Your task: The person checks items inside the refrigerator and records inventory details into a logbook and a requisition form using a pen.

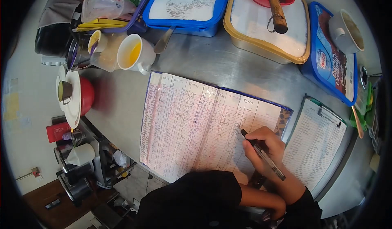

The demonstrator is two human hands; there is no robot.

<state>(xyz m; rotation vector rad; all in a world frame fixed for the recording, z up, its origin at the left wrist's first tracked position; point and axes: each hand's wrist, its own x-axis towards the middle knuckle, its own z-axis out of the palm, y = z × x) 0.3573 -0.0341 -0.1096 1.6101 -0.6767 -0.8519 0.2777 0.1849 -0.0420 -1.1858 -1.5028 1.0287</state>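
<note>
My right hand (267, 149) is closed around a black pen (265, 160), its tip at a handwritten column on the right page of an open notebook (179, 127). The notebook lies flat on the metal table, its pages ruled and full of entries. My left arm reaches from a dark sleeve and crosses below the right wrist. Of my left hand (275, 207) only a bent part shows near the right sleeve; its fingers are hidden. A clipboard (312, 143) with a printed list lies to the right of the notebook, partly behind my right hand.
Beyond the notebook stand a white cup (136, 53) with yellow contents, a blue-rimmed tub (183, 4) of white powder, a yellow-rimmed tub (265, 37) and a blue container (326, 53) with a mug (345, 31) on it. A red pot (86, 94) is at left.
</note>
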